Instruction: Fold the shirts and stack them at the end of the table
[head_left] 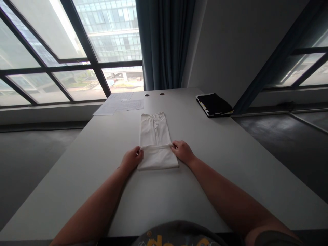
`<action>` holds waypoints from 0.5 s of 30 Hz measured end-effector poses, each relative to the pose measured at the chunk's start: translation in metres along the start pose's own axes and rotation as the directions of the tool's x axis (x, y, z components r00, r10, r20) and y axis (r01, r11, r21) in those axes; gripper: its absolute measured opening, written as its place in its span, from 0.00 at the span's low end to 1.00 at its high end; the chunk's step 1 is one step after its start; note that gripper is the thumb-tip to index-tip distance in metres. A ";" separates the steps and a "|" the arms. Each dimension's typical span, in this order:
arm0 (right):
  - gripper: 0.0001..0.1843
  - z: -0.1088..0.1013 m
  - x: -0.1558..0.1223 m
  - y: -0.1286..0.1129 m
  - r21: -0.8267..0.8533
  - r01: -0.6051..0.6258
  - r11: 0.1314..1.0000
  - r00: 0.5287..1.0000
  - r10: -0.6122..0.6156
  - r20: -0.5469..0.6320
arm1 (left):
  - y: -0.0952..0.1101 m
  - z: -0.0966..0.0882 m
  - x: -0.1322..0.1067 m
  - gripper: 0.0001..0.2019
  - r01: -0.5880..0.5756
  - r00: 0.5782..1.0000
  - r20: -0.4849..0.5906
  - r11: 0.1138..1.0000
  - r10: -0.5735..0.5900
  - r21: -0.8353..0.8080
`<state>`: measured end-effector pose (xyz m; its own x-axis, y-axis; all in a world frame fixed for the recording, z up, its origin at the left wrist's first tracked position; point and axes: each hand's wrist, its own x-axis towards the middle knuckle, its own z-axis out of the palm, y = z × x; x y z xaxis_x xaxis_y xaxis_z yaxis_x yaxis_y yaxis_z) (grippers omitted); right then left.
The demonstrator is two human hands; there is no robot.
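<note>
We observe a folded white garment (155, 131) lying flat and lengthwise along the middle of a long white table (225, 160), its near end doubled over into a flap (157, 158). Our subject's left hand (130, 160) sits at the flap's left end, and the right hand (183, 152) at its right end, the two well apart with the cloth between them. The left fingers (139, 152) are bunched narrowly on the flap's upper edge and appear to pinch it. The right fingers (174, 146) lie close together on the same edge, also seeming to hold it (the thumbs are hard to make out from this angle).

Beyond the garment, toward the far end of the table, lie loose sheets of printed paper (123, 104) on the left. A black folded item on a pale folder (214, 104) sits at the right. Two small round holes (154, 94) mark the tabletop near the far edge. Behind the table we note a dark teal curtain (164, 41) beside a large gridded window (69, 51).
</note>
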<state>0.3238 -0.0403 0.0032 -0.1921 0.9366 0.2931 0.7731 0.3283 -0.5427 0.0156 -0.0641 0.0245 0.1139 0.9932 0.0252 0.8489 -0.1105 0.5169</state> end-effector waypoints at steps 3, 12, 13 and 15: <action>0.10 0.006 -0.003 0.009 -0.040 0.019 0.999 1.000 -0.018 0.010 | -0.004 0.005 0.009 0.13 0.048 0.999 -0.022 0.993 -0.046 0.106; 0.18 0.008 -0.008 0.013 0.031 -0.030 0.999 0.997 0.032 -0.064 | -0.011 0.005 0.012 0.10 0.126 0.989 -0.110 0.960 -0.101 0.249; 0.15 0.009 -0.007 0.013 0.009 -0.028 1.000 0.997 0.029 -0.073 | -0.011 0.005 0.012 0.09 0.124 0.988 -0.120 0.961 -0.097 0.248; 0.07 0.009 -0.006 0.013 -0.061 -0.006 0.998 0.998 0.002 -0.070 | -0.011 0.006 0.012 0.08 0.113 0.986 -0.143 0.968 -0.082 0.223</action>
<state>0.3296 -0.0405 -0.0128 -0.1476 0.9262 0.3468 0.8096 0.3146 -0.4956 0.0105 -0.0513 0.0141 -0.0312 0.9940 0.1047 0.9498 -0.0032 0.3129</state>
